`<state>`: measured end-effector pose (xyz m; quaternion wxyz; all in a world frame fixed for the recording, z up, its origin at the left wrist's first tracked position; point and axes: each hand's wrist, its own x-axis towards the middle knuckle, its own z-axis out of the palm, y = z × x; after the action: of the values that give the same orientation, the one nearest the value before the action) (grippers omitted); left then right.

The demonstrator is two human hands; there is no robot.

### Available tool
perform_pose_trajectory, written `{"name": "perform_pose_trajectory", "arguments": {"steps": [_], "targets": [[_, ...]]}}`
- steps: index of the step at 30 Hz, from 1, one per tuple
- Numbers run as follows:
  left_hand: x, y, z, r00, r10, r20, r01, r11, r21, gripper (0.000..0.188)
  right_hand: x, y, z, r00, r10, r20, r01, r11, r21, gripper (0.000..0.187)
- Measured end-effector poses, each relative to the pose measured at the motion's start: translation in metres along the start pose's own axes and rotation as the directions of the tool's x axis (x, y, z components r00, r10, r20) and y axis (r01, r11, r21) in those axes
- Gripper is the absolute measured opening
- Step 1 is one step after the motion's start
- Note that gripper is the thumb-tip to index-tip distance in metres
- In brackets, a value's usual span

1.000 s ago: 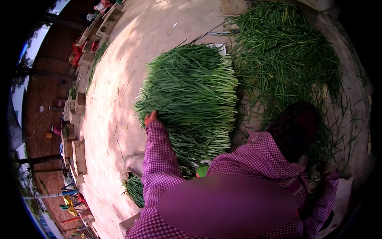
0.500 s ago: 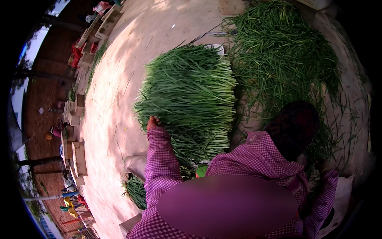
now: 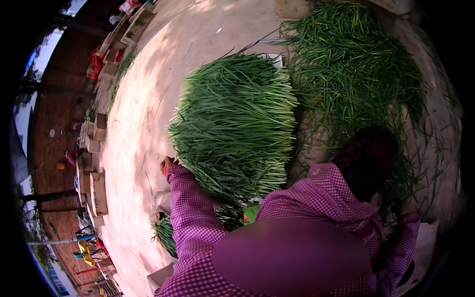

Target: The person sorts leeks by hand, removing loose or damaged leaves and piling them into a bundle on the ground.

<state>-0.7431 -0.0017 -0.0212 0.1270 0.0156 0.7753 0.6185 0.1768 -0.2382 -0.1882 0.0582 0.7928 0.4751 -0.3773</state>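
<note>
A broad, neat stack of garlic chives (image 3: 235, 119) lies on the ground in front of me, pale stem ends toward the right and green tips to the left. Just off its lower left edge is my left hand (image 3: 169, 165), fingers curled in; whether anything small is in them is hidden. My right hand (image 3: 397, 207) is low at the right, in dark shadow beside loose green blades, and its fingers do not show clearly. A tied bundle of chives (image 3: 165, 231) rests near my left forearm.
A large loose heap of chives (image 3: 351, 64) spreads at the far right. A dark patterned covering (image 3: 368, 161), perhaps over my knee, stands between the heap and my body. Pale boxes (image 3: 98, 193) line the left side. A white sack (image 3: 426, 247) lies at the lower right.
My left hand has moved off the stack, left and slightly nearer to me, and now hovers beside its edge. The right hand stays at about the same place.
</note>
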Motion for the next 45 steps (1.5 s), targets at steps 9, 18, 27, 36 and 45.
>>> {"name": "perform_pose_trajectory", "arguments": {"steps": [9,18,27,36,45], "targets": [[0.048,-0.032,0.014,0.935,-0.249,0.252,0.290,0.946,-0.142,0.017,-0.024,-0.058,-0.026,0.997,0.039,0.069,-0.038,0.999,-0.006,0.036],[0.055,-0.055,0.055,0.844,-0.284,0.455,0.390,0.907,-0.156,0.017,-0.023,-0.040,-0.009,0.999,0.038,0.034,-0.037,0.998,-0.045,0.034],[0.054,-0.054,0.040,0.830,-0.262,0.492,0.357,0.928,-0.106,0.016,-0.017,-0.035,-0.004,0.998,0.012,0.055,-0.002,0.983,-0.185,0.032],[0.056,-0.054,0.050,0.807,-0.314,0.501,0.502,0.812,-0.299,0.012,-0.025,-0.063,-0.016,0.998,-0.003,0.067,0.009,0.995,-0.101,0.034],[0.029,-0.056,0.049,0.889,-0.123,0.442,0.223,0.958,-0.181,0.008,-0.030,-0.063,-0.014,0.997,0.040,0.065,-0.031,0.991,-0.131,0.033]]}}
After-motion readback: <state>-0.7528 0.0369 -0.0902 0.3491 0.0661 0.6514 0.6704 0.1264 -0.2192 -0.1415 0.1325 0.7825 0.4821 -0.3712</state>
